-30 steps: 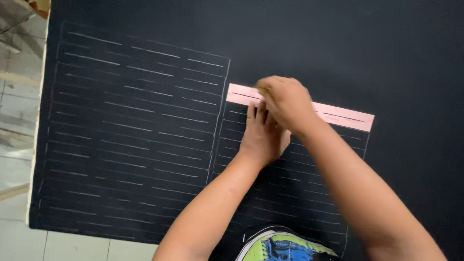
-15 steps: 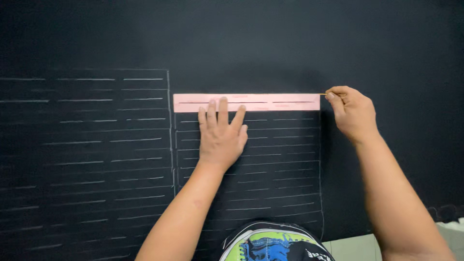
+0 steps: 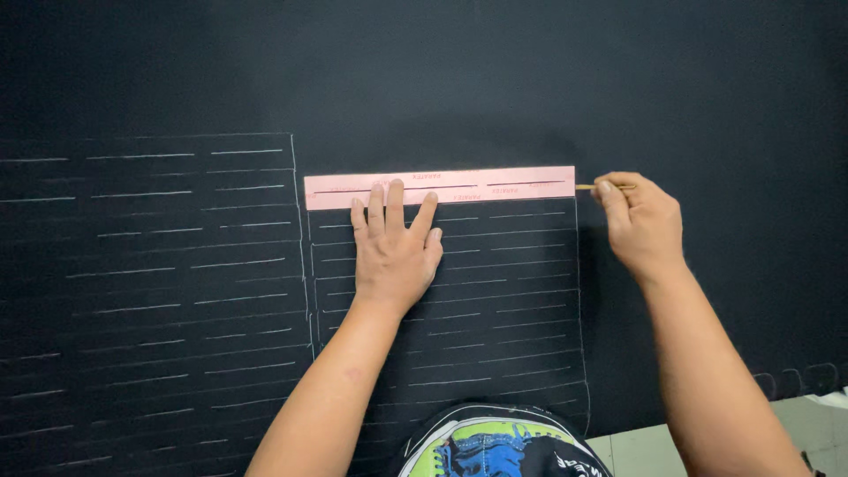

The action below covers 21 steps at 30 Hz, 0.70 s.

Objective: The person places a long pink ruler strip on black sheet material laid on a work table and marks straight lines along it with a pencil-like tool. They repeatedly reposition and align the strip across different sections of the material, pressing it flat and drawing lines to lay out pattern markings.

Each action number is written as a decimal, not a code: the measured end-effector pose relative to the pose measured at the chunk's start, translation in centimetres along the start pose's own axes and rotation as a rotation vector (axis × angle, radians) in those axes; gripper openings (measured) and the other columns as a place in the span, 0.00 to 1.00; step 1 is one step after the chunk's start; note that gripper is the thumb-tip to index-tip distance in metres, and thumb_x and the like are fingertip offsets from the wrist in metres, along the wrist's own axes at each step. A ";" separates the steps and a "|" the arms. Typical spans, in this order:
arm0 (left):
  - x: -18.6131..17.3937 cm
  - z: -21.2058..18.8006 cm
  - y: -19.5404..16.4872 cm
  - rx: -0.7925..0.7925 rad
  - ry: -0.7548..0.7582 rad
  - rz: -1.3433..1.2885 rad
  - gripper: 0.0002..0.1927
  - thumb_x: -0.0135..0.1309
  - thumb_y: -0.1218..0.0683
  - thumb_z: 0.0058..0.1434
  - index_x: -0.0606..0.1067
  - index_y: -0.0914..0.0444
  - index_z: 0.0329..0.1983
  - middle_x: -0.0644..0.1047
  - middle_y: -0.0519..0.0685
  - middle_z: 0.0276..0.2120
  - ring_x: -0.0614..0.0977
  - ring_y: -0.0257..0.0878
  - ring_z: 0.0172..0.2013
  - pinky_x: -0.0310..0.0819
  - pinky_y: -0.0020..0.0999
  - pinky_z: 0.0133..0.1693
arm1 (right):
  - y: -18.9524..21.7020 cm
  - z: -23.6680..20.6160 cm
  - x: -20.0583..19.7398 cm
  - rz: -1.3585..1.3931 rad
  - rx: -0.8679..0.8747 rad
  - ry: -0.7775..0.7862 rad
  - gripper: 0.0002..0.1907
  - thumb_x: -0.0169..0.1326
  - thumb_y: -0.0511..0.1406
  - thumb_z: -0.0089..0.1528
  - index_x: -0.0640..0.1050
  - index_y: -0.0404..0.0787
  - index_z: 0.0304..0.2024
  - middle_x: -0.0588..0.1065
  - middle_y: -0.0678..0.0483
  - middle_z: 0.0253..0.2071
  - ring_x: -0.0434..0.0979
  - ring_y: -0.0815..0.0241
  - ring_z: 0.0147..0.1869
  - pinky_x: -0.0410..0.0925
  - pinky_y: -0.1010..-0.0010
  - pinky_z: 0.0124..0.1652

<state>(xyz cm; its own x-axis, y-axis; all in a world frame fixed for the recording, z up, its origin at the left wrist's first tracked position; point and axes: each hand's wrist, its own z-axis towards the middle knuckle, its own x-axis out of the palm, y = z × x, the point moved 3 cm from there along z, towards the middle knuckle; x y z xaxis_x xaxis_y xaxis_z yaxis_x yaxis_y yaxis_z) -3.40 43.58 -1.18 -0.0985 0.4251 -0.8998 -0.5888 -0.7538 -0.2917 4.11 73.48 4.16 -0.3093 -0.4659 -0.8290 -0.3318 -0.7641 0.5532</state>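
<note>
A long pink paper strip with slots cut in it lies flat on black cloth. My left hand presses flat on the cloth, its fingertips resting on the strip's lower edge. At the strip's right end, my right hand pinches a thin yellowish marking stick, whose tip touches the cloth. White chalk lines in rows fill a rectangle below the strip.
A second block of white chalk rows covers the cloth at the left. A colourful printed garment shows at the bottom centre. A pale floor patch appears at the bottom right, past the cloth's edge.
My right hand slid from the strip's middle to its right end. The view shifted so the strip sits more centred. My left hand stays pressed below the strip.
</note>
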 end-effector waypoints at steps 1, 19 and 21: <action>-0.1 0.0 -0.1 0.004 -0.005 0.017 0.25 0.55 0.45 0.65 0.73 0.54 0.65 0.65 0.59 0.64 0.63 0.58 0.66 0.50 0.66 0.67 | 0.1 0.0 0.1 0.068 -0.025 -0.032 0.10 0.53 0.35 0.71 0.82 0.36 0.47 0.82 0.50 0.42 0.84 0.59 0.46 0.73 0.70 0.48; -0.4 0.0 0.1 0.007 -0.031 -0.022 0.27 0.58 0.45 0.62 0.73 0.56 0.64 0.68 0.54 0.58 0.66 0.53 0.61 0.51 0.68 0.66 | 2.3 1.2 2.4 -0.194 -0.268 -0.086 0.08 0.54 0.36 0.72 0.81 0.38 0.44 0.80 0.47 0.41 0.81 0.46 0.45 0.72 0.60 0.46; -0.4 0.0 0.3 0.008 -0.034 -0.028 0.27 0.58 0.46 0.62 0.73 0.56 0.64 0.68 0.54 0.58 0.66 0.54 0.61 0.51 0.68 0.66 | 3.4 1.3 3.5 -0.148 -0.247 -0.055 0.09 0.55 0.37 0.71 0.81 0.38 0.44 0.80 0.46 0.39 0.81 0.46 0.43 0.72 0.60 0.45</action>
<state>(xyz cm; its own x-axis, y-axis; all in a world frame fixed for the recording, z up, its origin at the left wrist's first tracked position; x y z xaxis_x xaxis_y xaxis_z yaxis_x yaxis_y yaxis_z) -3.54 43.18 -0.88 -0.1091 0.4635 -0.8794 -0.5984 -0.7370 -0.3142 0.74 69.90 3.27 -0.3241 -0.3211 -0.8898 -0.1517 -0.9108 0.3839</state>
